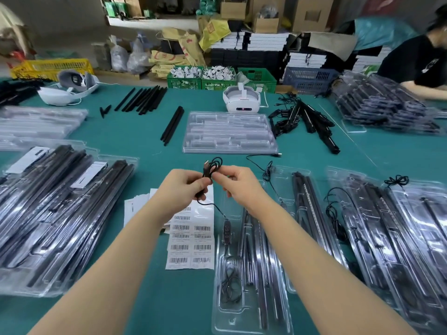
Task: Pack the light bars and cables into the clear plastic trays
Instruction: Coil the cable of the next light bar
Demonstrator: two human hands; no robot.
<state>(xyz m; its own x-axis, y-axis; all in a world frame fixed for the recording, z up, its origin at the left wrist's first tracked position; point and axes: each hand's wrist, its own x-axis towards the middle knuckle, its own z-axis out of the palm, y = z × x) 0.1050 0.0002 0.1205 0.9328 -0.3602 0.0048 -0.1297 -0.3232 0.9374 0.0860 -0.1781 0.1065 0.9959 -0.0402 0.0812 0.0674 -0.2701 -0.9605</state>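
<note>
Above the green table, my left hand [186, 187] and my right hand [238, 182] both pinch a thin black cable [212, 165], looped into a small coil between them. The cable runs down to an inline controller [227, 229] lying in the clear plastic tray [223, 317] in front of me. That tray holds black light bars [256, 250] and a coiled cable [231, 284]. An empty clear tray [229, 132] lies farther back at the centre.
Stacks of filled trays lie at the left [55, 213] and right [391, 238]. Barcode label sheets [191, 243] lie under my left arm. Loose black bars [145, 99], [172, 125], a cable pile [304, 119] and a white headset [242, 100] sit behind. A person [416, 66] works at the far right.
</note>
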